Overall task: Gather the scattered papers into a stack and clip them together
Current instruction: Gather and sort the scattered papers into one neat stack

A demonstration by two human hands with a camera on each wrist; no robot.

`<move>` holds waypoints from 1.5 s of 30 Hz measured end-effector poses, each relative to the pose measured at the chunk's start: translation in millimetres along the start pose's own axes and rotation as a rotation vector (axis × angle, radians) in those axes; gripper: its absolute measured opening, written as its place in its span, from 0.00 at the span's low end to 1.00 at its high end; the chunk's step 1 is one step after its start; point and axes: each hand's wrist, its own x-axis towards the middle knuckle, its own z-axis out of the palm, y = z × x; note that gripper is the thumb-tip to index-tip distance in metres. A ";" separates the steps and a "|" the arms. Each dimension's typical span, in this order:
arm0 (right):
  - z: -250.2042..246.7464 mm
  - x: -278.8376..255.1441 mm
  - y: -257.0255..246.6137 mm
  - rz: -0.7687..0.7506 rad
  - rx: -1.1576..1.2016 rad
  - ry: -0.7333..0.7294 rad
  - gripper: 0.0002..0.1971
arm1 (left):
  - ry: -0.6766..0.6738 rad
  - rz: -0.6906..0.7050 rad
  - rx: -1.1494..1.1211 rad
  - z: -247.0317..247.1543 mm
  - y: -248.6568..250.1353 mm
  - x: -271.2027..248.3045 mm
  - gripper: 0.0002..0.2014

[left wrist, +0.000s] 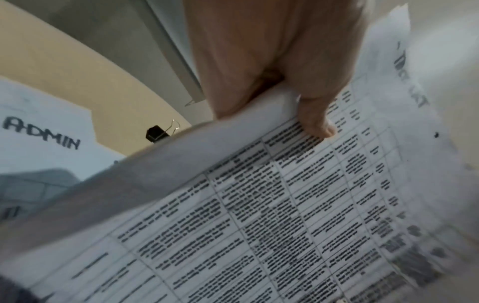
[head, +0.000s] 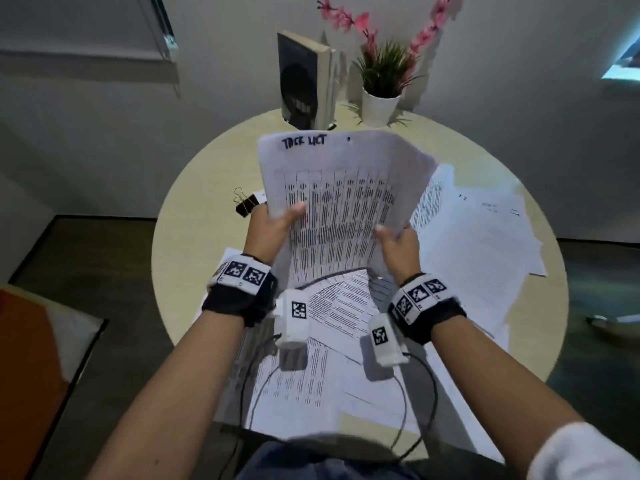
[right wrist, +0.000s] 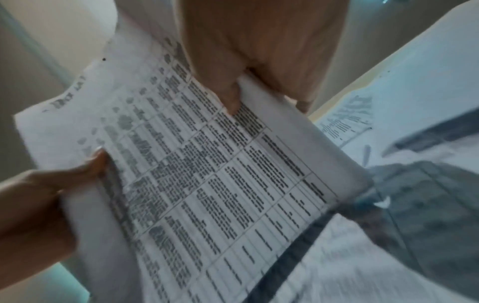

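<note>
Both hands, left (head: 273,223) and right (head: 396,242), pinch a sheaf of papers (head: 341,202) upright above the worktop (head: 194,258), binder clip (head: 246,202) lying nearby.

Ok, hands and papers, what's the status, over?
Left hand and right hand each pinching a side of the task-list sheets, lifted off the table. More papers still scattered. Binder clip unused, nothing blocking.
</note>
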 end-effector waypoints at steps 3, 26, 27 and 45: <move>-2.5 41.8 -7.0 -0.034 -0.103 0.047 0.03 | 0.101 -0.138 -0.078 -1.3 -18.6 21.3 0.07; -5.4 152.8 37.3 0.114 -0.886 -0.562 0.01 | -0.081 -0.692 1.034 -25.2 -97.2 30.8 0.35; -4.7 145.1 37.5 0.126 -0.865 -0.618 0.01 | -0.112 -0.638 0.978 -26.1 -99.2 32.5 0.22; 36.6 20.8 65.0 0.374 -0.384 -0.395 0.09 | 0.207 -0.839 0.843 -69.3 -91.8 -19.5 0.43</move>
